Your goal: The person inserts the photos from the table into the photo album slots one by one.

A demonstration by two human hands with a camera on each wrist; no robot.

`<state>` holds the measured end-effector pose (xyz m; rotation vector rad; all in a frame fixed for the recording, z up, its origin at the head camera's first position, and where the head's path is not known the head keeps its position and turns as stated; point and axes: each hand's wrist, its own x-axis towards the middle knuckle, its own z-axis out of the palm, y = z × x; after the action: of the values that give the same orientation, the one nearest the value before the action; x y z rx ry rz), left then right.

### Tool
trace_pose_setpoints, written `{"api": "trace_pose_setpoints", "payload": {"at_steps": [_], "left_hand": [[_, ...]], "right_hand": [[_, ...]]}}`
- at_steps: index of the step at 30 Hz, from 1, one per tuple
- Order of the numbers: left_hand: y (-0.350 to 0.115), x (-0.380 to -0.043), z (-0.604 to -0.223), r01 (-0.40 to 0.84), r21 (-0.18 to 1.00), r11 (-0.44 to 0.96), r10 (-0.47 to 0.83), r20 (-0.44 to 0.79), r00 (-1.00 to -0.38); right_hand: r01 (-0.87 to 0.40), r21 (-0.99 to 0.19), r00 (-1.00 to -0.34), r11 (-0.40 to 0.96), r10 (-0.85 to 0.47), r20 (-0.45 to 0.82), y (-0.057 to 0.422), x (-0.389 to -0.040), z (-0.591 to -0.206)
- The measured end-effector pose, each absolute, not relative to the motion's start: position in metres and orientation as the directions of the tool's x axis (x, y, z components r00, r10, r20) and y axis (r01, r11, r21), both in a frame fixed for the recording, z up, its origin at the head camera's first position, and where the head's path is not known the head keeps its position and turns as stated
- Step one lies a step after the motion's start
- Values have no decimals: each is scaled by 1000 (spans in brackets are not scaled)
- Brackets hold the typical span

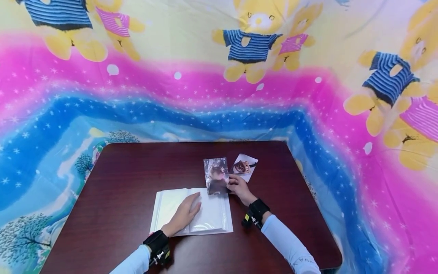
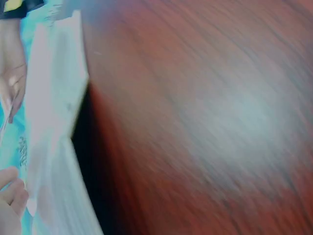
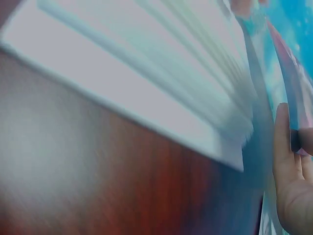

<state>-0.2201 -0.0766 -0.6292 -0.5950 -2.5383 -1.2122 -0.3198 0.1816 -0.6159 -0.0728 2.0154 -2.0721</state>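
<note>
A photo album (image 1: 212, 215) with clear sleeves lies spread on the table, blank white pages showing. My left hand (image 1: 184, 213) rests over its middle, fingers extended across the right page. Between thumb and fingers, my right hand (image 1: 240, 189) pinches the right edge of a photo (image 1: 216, 173) with a pinkish animal picture. That photo is raised over the album's top right corner. In the right wrist view the held photo (image 3: 293, 78) appears edge-on above the right hand (image 3: 293, 181). Behind the right hand, a second photo (image 1: 244, 167) of a cat in a bear hood lies tilted on the table.
The dark red-brown wooden table (image 1: 150, 163) has rounded corners. A patterned cloth (image 1: 191, 95) with bears and snowflakes hangs round its back and sides. Black straps with small devices (image 1: 259, 209) sit on both wrists.
</note>
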Motion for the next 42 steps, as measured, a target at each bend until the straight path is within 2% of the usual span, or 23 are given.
{"api": "trace_pose_setpoints", "payload": {"at_steps": [3,6,9,12,26,42], "left_hand": [[-75,-226,-621,371,816,443,114,359,-926],[-74,-233,-614,246,928,280,6,254,-967],[-73,-238,-610,115,976,186,-47,125,-991],[-74,-239,-607,56,983,176,-66,69,-995],[-80,-231,-606,128,975,181,-28,135,-990],[-78,-227,-604,168,959,227,17,169,-985]], "right_hand": [[146,-989,-961,-25,-241,-135,171,-309,-614],[144,-989,-955,-20,-264,-133,160,-299,-612],[143,-990,-947,-19,-295,-131,151,-292,-609],[154,-988,-935,-20,-326,-139,145,-287,-609],[173,-985,-925,-14,-345,-158,144,-293,-608],[60,-998,-927,32,-370,-68,152,-328,-588]]}}
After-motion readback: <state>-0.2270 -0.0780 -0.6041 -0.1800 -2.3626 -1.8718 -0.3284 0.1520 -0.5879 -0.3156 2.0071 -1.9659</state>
